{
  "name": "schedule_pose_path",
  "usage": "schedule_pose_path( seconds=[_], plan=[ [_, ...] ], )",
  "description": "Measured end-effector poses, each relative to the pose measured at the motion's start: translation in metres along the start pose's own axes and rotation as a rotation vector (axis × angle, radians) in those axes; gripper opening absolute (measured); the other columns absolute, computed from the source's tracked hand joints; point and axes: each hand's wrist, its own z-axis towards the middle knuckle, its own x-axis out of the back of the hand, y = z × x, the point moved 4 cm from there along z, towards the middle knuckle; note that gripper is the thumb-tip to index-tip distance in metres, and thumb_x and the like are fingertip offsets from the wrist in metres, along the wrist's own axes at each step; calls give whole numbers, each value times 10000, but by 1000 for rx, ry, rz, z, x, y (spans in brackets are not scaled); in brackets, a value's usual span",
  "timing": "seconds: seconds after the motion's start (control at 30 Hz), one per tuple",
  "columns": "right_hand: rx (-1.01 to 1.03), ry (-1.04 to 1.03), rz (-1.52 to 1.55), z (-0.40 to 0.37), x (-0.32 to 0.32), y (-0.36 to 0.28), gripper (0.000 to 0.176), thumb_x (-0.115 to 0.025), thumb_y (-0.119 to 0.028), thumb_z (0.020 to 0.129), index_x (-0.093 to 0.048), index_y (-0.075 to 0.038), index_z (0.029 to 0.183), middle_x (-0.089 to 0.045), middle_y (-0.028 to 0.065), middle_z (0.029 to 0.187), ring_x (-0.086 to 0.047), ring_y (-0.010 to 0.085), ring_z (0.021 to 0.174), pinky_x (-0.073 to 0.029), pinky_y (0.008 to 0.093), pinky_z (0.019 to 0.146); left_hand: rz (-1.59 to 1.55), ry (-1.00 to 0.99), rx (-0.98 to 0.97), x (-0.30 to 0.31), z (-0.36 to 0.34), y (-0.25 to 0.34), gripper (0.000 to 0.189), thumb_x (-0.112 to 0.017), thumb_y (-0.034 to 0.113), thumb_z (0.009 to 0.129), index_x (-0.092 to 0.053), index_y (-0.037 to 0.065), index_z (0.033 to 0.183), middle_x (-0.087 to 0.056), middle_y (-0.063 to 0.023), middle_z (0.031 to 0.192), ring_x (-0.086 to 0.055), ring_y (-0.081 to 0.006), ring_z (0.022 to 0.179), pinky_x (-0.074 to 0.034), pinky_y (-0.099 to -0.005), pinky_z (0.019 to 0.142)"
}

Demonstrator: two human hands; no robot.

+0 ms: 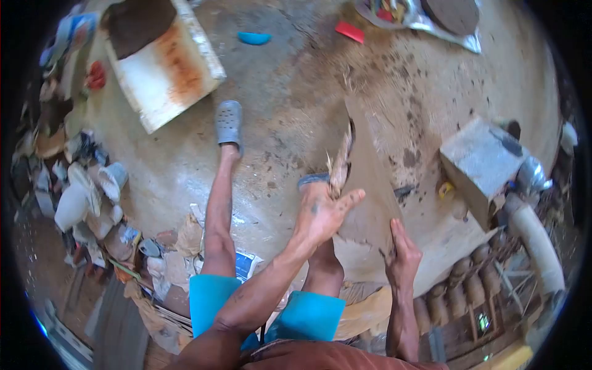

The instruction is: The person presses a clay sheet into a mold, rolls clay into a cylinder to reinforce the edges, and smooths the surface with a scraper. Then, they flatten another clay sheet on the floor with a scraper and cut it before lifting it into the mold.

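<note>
A long, pointed brown sheet (373, 172) stretches away from my hands over the floor. Along its left side runs a pale, frayed fibrous strip (341, 163). My left hand (324, 216) grips the sheet's near left edge beside this strip, thumb over the top and most fingers hidden. At the near right edge, my right hand (404, 250) holds the sheet with its fingers pressed along the rim.
A stained white slab (166, 68) bears dark material at the upper left. A grey block (481, 157) stands right. Blue (254, 38) and red (349, 31) pieces lie ahead; a silvery sheet (453, 37) is upper right. Clutter (80, 203) lines the left, rounded brown objects (473, 288) lower right.
</note>
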Motion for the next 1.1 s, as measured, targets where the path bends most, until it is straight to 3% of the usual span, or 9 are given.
schedule_pose_path(
  seconds=[0.07, 0.13, 0.23, 0.37, 0.43, 0.63, 0.67, 0.77, 1.1],
  plan=[
    [30, -46, -12, -14, 28, -36, 666, -597, 135, 725, -676, -17, 1369, -701, 252, 1302, -691, 403, 1216, -575, 449, 1017, -174, 85, -117, 28, -35, 22, 454, -845, 384, 901, -646, 43, 676, -495, 68, 630, -436, -70, 590, -354, -349, 493],
    [59, -101, -10, -24, 45, -75, 631, -600, 119, 748, -685, -21, 1357, -707, 258, 1283, -701, 403, 1196, -581, 448, 1005, 137, -77, 92, 65, -72, 45, 423, -825, 385, 921, -713, 6, 772, -608, 31, 668, -529, -71, 619, -428, -345, 521],
    [88, -216, -14, -31, 53, -144, 602, -608, 101, 774, -696, -48, 1351, -715, 253, 1267, -711, 395, 1177, -586, 448, 993, -28, 18, -29, 134, -119, 63, 590, -828, 436, 894, -600, -37, 626, -569, -60, 567, -561, -137, 570, -463, -406, 530],
    [126, -366, 0, -39, 22, -247, 576, -650, 49, 799, -705, -95, 1354, -722, 224, 1272, -725, 371, 1152, -595, 448, 969, 174, 162, 133, 252, -165, 45, 605, -842, 415, 892, -591, -59, 612, -559, -86, 553, -534, -128, 526, -436, -402, 481],
    [211, -414, 12, -39, -9, -316, 577, -664, 27, 803, -698, -103, 1364, -718, 214, 1288, -725, 367, 1155, -595, 444, 968, -150, 296, 91, 327, -197, 18, 570, -845, 405, 890, -624, -69, 664, -550, -79, 545, -520, -114, 531, -436, -401, 487],
    [405, -489, 72, -20, -66, -483, 571, -673, 6, 845, -666, -111, 1404, -684, 218, 1353, -706, 389, 1186, -584, 452, 989, -82, 442, 191, 500, -259, 55, 425, -833, 340, 898, -716, -65, 845, -626, -96, 608, -541, -124, 570, -478, -398, 553],
    [441, -501, 98, -15, -72, -515, 565, -671, 2, 862, -657, -112, 1415, -673, 221, 1370, -701, 396, 1190, -584, 457, 990, -220, 554, -44, 520, -257, 52, 387, -825, 315, 902, -722, -56, 860, -612, -74, 624, -525, -130, 593, -478, -404, 572],
    [465, -498, 134, -1, -98, -590, 538, -659, 0, 889, -655, -108, 1416, -672, 223, 1368, -698, 398, 1191, -584, 458, 994, -92, 642, -92, 600, -263, 81, 391, -828, 324, 896, -713, -48, 852, -540, -30, 611, -478, -131, 593, -453, -401, 562],
    [515, -325, 235, 62, -166, -729, 531, -615, 24, 871, -646, -71, 1392, -677, 221, 1359, -712, 407, 1145, -605, 474, 942, 344, 488, 115, 788, -195, 148, 393, -869, 341, 849, -675, 12, 756, -598, -27, 659, -530, -99, 600, -417, -348, 513]
  ],
)
